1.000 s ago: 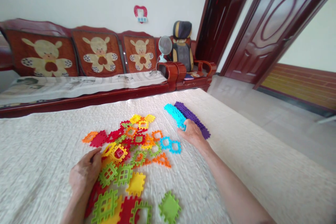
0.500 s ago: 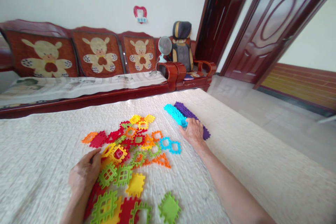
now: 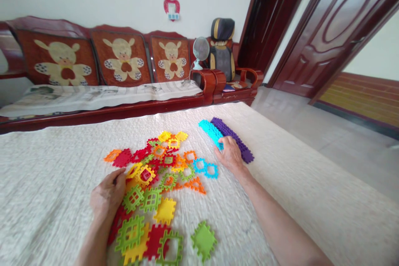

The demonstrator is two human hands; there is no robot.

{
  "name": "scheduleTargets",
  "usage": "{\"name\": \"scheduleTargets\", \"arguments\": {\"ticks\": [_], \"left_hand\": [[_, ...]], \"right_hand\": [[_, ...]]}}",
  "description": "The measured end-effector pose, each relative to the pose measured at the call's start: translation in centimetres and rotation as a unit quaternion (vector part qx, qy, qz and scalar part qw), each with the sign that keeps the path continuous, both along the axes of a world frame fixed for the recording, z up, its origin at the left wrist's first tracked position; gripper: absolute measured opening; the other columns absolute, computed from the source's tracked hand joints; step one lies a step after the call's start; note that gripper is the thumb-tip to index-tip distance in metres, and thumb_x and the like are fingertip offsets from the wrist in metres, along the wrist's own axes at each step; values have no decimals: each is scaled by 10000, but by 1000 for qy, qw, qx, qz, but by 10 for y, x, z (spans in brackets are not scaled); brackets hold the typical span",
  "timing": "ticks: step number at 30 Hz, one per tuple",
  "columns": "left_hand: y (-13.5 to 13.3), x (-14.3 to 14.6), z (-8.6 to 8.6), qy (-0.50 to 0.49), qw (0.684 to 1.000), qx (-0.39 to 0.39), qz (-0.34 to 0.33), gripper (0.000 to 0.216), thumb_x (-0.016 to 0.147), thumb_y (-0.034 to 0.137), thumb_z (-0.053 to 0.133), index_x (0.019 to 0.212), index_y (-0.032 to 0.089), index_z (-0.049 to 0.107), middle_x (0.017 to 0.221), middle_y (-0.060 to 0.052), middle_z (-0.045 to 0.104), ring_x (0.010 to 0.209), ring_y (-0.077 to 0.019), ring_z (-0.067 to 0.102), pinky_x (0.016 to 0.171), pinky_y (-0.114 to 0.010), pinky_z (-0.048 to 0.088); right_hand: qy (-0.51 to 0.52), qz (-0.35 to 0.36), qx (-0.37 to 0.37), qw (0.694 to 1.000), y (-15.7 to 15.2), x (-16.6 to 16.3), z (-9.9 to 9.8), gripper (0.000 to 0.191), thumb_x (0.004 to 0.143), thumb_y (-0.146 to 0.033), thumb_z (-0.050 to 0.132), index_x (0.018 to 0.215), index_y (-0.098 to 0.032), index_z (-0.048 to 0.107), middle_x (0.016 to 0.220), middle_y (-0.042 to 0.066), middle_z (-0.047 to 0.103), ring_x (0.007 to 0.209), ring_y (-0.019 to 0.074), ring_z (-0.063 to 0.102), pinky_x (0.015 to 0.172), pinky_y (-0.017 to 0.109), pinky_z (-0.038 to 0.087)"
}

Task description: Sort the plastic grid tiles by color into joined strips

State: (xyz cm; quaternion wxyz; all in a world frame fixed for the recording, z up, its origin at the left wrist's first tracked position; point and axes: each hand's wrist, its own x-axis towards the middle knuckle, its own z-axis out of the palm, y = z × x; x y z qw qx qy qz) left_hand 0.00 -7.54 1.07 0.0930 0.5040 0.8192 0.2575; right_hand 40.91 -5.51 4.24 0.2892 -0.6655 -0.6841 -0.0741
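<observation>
My right hand [image 3: 230, 154] is at the near end of a row of light blue interlocking plastic tiles [image 3: 209, 129], thumb and fingers closed around that end. Close against it on the right lies a longer row of purple tiles [image 3: 229, 132]. My left hand [image 3: 107, 191] rests at the left edge of a loose pile, its fingers curled; whether anything is inside is hidden. Nearest to it are a yellow frame tile [image 3: 134, 170] and a green window tile [image 3: 133, 198]. The pile also holds red tiles [image 3: 122, 158], orange tiles and two light blue frame tiles [image 3: 211, 171].
A pale quilted cover [image 3: 62, 166] spreads under everything. One solid green tile [image 3: 203, 240] lies apart at the front. Beyond the far edge stand a wooden sofa [image 3: 124, 106] with bear-patterned cushions, a small fan [image 3: 201, 48] and a chair with a massage pad [image 3: 222, 60].
The whole view has shifted slightly, so the scene sits a little higher and further right. My right hand stays at the light blue row, and my left hand stays beside the pile.
</observation>
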Motion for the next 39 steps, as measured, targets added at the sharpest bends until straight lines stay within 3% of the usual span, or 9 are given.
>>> {"name": "scheduleTargets", "arguments": {"ticks": [2,5,9,16,26,33,39], "left_hand": [[-1,1,1,-2,1000,9,-1,345,850,405,523,1094,273,728,987,-42,747,827,-227,664,692,-302,493],[-2,4,3,-9,1000,5,3,354,852,411,516,1100,271,726,945,-39,751,824,-228,666,704,-307,494],[-2,5,5,-11,1000,2,4,368,849,414,513,1108,262,725,959,-46,753,801,-225,668,703,-310,495],[-2,3,-1,3,999,41,-14,371,843,418,506,1074,244,739,963,-62,759,801,-230,675,687,-311,493],[-3,4,0,9,999,34,-14,358,851,400,514,1078,241,740,958,-62,755,777,-216,666,668,-293,488],[-2,1,-4,1,999,42,-9,348,839,415,534,1076,261,737,934,-41,757,747,-195,661,628,-272,458],[-1,2,-2,-10,1000,28,-4,345,844,411,526,1071,262,738,903,-36,754,705,-187,649,623,-279,461]], "right_hand": [[59,135,-22,989,-3,-9,1,194,828,-249,559,1007,-178,580,999,87,621,980,222,573,873,346,439],[83,303,-101,944,-8,-25,2,393,743,-233,641,1126,-189,568,1129,86,618,1054,219,573,922,357,446],[32,341,-144,928,-17,-36,4,612,672,-175,646,1272,-194,528,1256,107,581,1146,244,537,994,388,412],[25,323,-126,938,-21,-43,8,610,700,-113,568,1300,-208,511,1226,84,606,1135,222,556,992,359,427],[88,255,-32,962,-12,-32,-1,493,802,-234,534,1284,-156,473,1213,116,604,1091,222,584,954,356,458],[67,63,61,994,-1,-3,3,434,830,-283,513,1243,-150,496,1162,130,595,1094,248,548,966,376,425],[-37,-78,26,996,0,12,-1,434,841,-314,521,1231,-124,516,1140,148,587,1047,275,523,900,375,389]]}}
